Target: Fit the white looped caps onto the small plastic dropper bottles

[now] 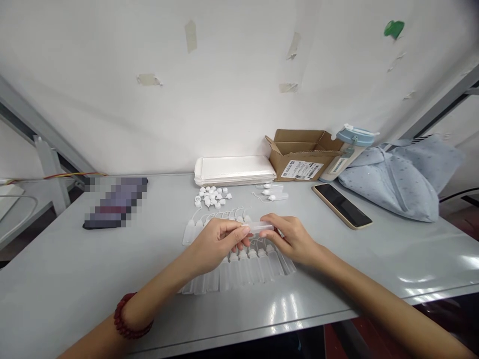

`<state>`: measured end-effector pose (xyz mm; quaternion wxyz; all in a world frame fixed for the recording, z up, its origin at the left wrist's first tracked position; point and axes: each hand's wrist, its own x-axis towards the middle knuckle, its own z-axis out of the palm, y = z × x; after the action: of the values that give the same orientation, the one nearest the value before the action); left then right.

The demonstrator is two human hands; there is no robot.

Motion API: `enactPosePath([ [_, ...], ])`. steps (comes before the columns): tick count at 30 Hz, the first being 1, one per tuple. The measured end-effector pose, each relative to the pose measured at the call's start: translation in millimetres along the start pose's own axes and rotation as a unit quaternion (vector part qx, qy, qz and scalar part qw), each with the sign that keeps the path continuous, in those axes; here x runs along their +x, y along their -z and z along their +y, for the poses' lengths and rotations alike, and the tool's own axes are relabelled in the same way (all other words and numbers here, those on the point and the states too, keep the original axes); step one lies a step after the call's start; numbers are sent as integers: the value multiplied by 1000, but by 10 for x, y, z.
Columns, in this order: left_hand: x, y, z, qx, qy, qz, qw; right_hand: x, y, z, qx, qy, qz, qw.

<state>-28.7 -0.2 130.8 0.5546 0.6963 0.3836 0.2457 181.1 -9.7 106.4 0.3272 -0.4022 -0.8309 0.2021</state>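
Note:
A small translucent plastic tube (262, 227) lies level between my hands above the table. The fingers of my left hand (220, 237) pinch its left end, where the tip is mostly hidden by the thumb. My right hand (290, 234) grips the other end between thumb and fingers. Below and behind them lie rows of similar translucent tubes (243, 274) with white necks and thin white strands. Beyond is a loose pile of small white caps (212, 195). To its right, several tubes with white tips (277, 196) lie apart from the rows.
A stack of flat white boxes (235, 169) and an open cardboard box (299, 159) stand against the wall. Further right are a blue-lidded bottle (346, 154), a phone (342, 205) and a pale blue fabric bag (392, 182). A pixelated flat item (116, 202) lies at left on the grey table (75, 279).

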Motion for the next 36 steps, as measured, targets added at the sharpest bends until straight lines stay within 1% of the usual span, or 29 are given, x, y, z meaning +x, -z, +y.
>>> enactPosePath([
  [3, -26, -16, 14, 112, -53, 31, 992, 11, 32, -29, 35, -26, -27, 999],
  [7, -40, -41, -14, 230, -160, 73, 957, 27, 64, -64, 64, -55, -47, 995],
  [10, -31, -49, -64, 272, -224, 88, 932, 33, 75, -78, 81, -74, -56, 992],
  [13, -22, -52, -83, 283, -245, 91, 923, 35, 74, -85, 125, -95, -64, 986],
  [15, -22, -50, -67, 270, -226, 90, 932, 39, 69, -92, 158, -110, -65, 979],
  [17, -25, -46, -35, 232, -173, 83, 954, 43, 64, -105, 169, -116, -59, 977],
  [20, -28, -35, 6, 133, -61, 71, 987, 37, 55, -129, 130, -91, -38, 987],
  [21, -26, -32, 14, 98, -32, 67, 992, 32, 51, -135, 112, -77, -28, 990],
  [23, -15, -25, 21, 46, 0, 60, 997, 17, 41, -140, 81, -50, -7, 995],
  [25, 0, -22, 22, 18, 5, 64, 998, 6, 28, -136, 58, -19, 12, 998],
  [28, 23, -19, 22, 8, 4, 93, 996, 2, 10, -127, 35, 34, 28, 998],
  [30, 32, -17, 18, 3, 9, 103, 995, 7, 6, -126, 30, 54, 39, 997],
  [33, 31, -17, 1, -6, 21, 84, 996, 14, 11, -129, 24, 52, 67, 996],
  [36, 13, -28, -13, 5, 5, 48, 999, 17, 23, -126, 15, 54, 94, 994],
])
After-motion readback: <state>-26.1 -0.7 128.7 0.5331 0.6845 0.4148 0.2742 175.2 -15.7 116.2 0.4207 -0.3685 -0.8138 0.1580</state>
